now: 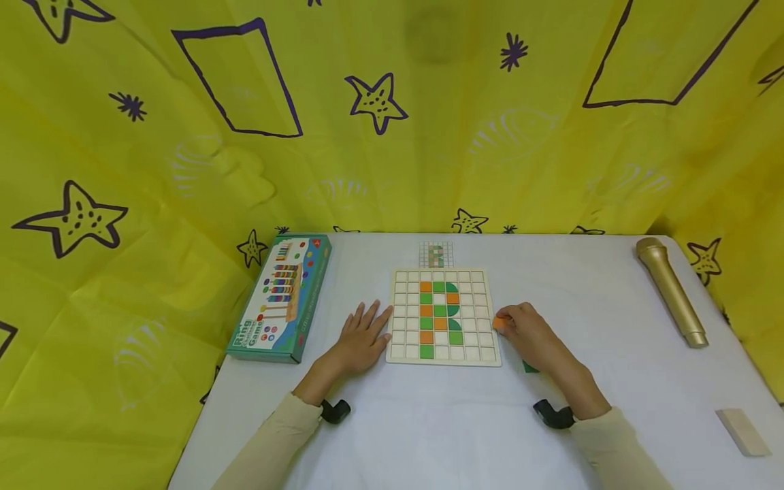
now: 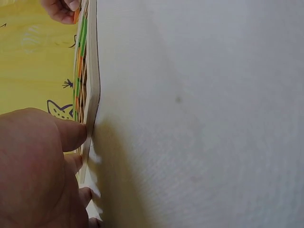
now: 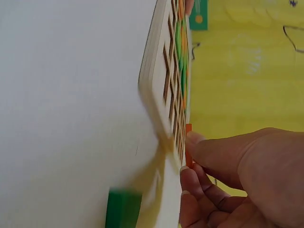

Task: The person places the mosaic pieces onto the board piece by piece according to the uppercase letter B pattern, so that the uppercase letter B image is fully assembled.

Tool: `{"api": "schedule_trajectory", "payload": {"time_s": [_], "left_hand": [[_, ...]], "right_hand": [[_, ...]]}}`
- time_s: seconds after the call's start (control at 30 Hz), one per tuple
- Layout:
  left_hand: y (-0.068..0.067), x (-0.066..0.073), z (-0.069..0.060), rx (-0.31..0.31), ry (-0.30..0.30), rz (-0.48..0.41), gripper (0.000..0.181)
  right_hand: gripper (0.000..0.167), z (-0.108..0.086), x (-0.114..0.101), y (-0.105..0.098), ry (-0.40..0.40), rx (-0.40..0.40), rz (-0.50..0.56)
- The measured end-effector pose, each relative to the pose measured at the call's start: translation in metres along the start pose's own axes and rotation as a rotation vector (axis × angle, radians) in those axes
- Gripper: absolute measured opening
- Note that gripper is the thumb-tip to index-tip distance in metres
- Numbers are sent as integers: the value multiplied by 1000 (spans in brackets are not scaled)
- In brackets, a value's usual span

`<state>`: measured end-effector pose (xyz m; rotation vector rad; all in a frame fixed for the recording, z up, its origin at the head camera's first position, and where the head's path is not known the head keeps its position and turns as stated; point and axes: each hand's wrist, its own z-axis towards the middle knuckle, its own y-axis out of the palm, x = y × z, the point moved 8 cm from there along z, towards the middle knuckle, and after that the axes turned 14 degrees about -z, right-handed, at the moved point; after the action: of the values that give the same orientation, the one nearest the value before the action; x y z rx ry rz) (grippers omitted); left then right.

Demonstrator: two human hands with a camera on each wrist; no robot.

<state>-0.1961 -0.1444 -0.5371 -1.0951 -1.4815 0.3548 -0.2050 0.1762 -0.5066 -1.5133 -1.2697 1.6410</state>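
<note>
A square wooden grid board [image 1: 475, 338] lies mid-table, with green and orange tiles [image 1: 426, 310] set in its cells in an R shape. Between thumb and fingers, my right hand [image 1: 531, 335] pinches an orange tile [image 3: 189, 147] just off the board's right edge. My left hand [image 1: 363, 346] rests on the table with fingers spread, its thumb and fingertips touching the board's left edge. A dark green piece [image 3: 122, 210] lies on the table near the right hand, partly hidden by it in the head view. Behind the board lies a small pattern card [image 1: 447, 249] printed with a similar figure.
A green ring game box [image 1: 278, 299] lies at the left of the white table [image 1: 429, 435]. On the right are a gold microphone-shaped object [image 1: 670, 292] and a pale wooden block [image 1: 743, 432]. A yellow patterned curtain [image 1: 429, 170] stands behind the table.
</note>
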Motion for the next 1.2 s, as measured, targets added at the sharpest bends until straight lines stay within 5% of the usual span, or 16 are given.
{"api": "schedule_trajectory", "payload": {"time_s": [0.47,0.87,1.2], "left_hand": [[0,1,-1,11,16,-36,62],[2,-2,1,6,17,-23,62],[2,-2,0,7,12,-23,62]], "right_hand": [[21,-8,-85,33,-193,-43,-11],[12,-10,-106,43,-214,53,-126],[20,-17,-113,40,-296,113,-145]]}}
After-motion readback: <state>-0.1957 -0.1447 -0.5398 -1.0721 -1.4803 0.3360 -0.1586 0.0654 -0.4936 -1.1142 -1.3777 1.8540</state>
